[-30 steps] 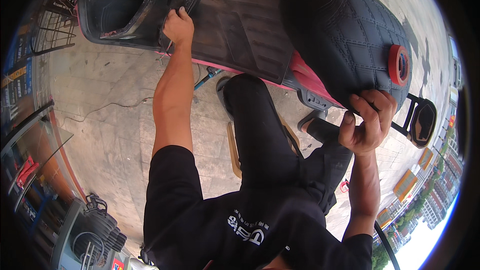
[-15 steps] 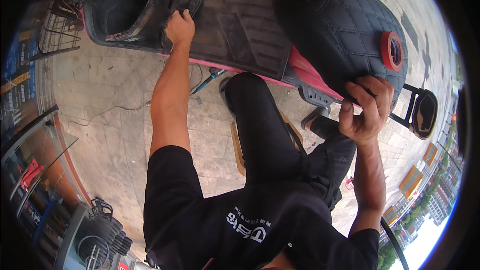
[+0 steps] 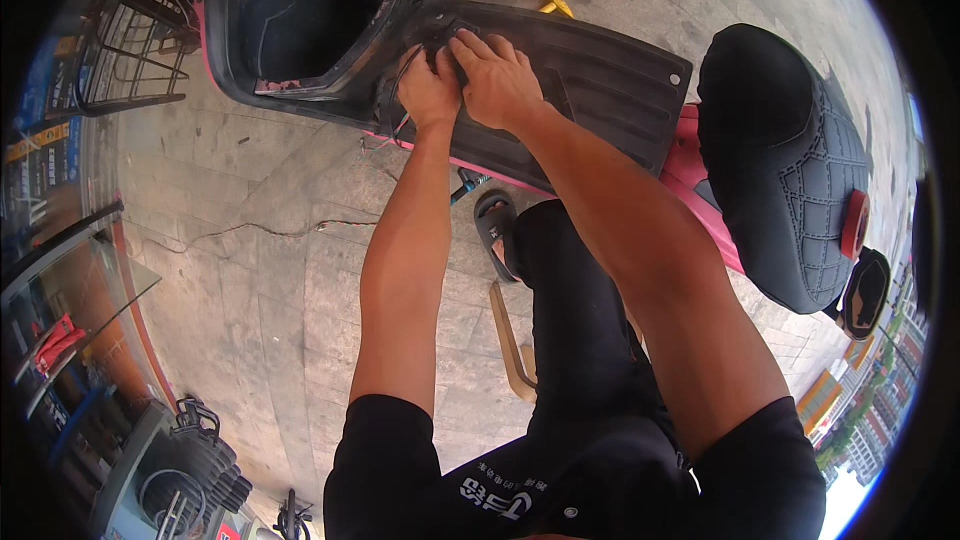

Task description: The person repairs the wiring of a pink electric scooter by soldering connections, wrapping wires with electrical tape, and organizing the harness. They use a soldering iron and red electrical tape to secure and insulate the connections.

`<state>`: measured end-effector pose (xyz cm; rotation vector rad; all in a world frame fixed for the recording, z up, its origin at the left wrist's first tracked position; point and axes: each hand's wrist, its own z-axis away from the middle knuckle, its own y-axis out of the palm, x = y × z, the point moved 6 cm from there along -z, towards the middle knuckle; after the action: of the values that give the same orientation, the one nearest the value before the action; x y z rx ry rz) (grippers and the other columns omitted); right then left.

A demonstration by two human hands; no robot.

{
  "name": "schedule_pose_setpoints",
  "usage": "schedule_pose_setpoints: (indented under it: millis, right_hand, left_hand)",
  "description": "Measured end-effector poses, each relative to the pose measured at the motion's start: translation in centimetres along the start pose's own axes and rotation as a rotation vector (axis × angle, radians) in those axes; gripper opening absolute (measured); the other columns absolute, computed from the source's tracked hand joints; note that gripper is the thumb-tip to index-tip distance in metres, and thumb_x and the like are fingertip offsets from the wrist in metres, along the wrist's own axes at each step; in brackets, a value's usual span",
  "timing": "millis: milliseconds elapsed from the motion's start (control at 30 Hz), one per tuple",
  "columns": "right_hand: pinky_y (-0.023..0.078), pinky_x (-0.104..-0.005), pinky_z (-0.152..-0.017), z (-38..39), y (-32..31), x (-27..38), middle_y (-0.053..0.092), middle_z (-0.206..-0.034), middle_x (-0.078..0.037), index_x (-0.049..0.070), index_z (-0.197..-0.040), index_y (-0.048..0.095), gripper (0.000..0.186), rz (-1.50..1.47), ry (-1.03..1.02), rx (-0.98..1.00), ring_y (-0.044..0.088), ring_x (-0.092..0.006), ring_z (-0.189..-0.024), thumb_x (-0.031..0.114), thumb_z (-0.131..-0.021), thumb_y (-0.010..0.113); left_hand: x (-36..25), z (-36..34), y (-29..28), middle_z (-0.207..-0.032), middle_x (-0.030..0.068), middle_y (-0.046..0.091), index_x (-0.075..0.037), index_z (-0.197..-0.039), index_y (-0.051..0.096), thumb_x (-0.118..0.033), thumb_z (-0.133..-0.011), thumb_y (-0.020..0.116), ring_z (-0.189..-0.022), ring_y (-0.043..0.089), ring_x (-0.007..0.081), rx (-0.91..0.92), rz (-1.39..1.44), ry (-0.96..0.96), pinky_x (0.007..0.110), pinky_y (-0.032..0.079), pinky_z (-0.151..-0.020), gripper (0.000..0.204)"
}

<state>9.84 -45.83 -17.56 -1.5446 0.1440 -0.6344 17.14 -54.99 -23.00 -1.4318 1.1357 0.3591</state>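
Both my hands work close together at the front end of the black footboard (image 3: 610,65) of a pink scooter. My left hand (image 3: 430,95) is closed, its thumb raised, beside a thin black wire. Touching it on the right, my right hand (image 3: 500,80) bends its fingers down over a small dark part. What the fingertips grip is hidden under both hands. Thin wires (image 3: 385,140) hang at the footboard's edge below my left hand. Left of the hands is the scooter's front shell (image 3: 235,70), with a dark hollow in it.
The quilted black seat (image 3: 790,160) stands at the right, with a red tape roll (image 3: 855,225) on it. A yellow tool (image 3: 557,2) lies beyond the footboard. On the near side are a blue-and-black tool (image 3: 465,183) and a cord (image 3: 290,230). Glass shelving (image 3: 100,270) is at the left.
My right hand has left the seat and come across to my left hand at the footboard's front. My left hand has stayed at that end. The view has shifted left.
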Motion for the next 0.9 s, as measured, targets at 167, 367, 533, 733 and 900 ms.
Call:
schedule_pose_setpoints:
  millis: [167,367,533,733,900]
  right_hand:
    - [0.029,-0.0456,-0.11,-0.6,2.0,-0.3,0.037,-0.155,0.001,0.017,-0.144,0.046,0.059,0.13,0.02,0.135,0.037,-0.0282,-0.138,0.02,-0.086,0.057]
    - [0.026,-0.0461,-0.112,-0.9,2.2,-1.0,0.036,-0.156,0.005,0.02,-0.144,0.047,0.058,0.082,0.11,0.175,0.036,-0.0266,-0.139,0.019,-0.087,0.056]
    - [0.019,-0.0501,-0.114,-1.3,2.2,-1.3,0.031,-0.158,0.008,0.024,-0.148,0.043,0.059,0.067,0.131,0.262,0.031,-0.0263,-0.143,0.02,-0.09,0.049]
    - [0.033,-0.0493,-0.109,0.3,-1.4,1.4,0.043,-0.15,-0.002,0.017,-0.138,0.054,0.054,-0.2,0.098,-0.083,0.041,-0.0321,-0.135,0.018,-0.084,0.058]
    - [0.045,-0.0413,-0.1,10.9,-8.1,3.4,0.054,-0.134,-0.015,0.008,-0.128,0.058,0.046,-0.695,-0.041,-0.211,0.053,-0.0372,-0.121,0.006,-0.082,0.057]
  left_hand:
    - [-0.6,0.5,-0.5,-0.095,0.0157,0.069,-0.001,-0.095,0.069,-0.027,-0.087,0.067,-0.086,0.067,0.035,-0.087,0.0,0.105,0.04,0.053,-0.076,0.027]
    - [-1.3,-0.2,-1.2,-0.087,0.0173,0.07,0.003,-0.094,0.067,-0.023,-0.09,0.064,-0.081,0.068,0.034,-0.111,0.294,-0.106,0.038,0.053,-0.074,0.026]
    - [-1.7,0.1,-1.4,-0.081,0.0163,0.071,0.009,-0.095,0.061,-0.022,-0.093,0.062,-0.074,0.07,0.0221,-0.079,0.345,-0.161,0.033,0.053,-0.065,0.031]
    - [7.0,12.2,-10.3,-0.093,0.0091,0.067,0.003,-0.101,0.058,-0.016,-0.094,0.059,-0.079,0.062,0.0145,-0.18,0.476,-0.444,0.026,0.049,-0.072,0.02]
    - [15.8,27.8,-23.5,-0.096,0.008,0.066,-0.003,-0.106,0.059,-0.017,-0.092,0.055,-0.081,0.063,0.019,-0.303,0.521,-0.994,0.03,0.048,-0.07,0.021]
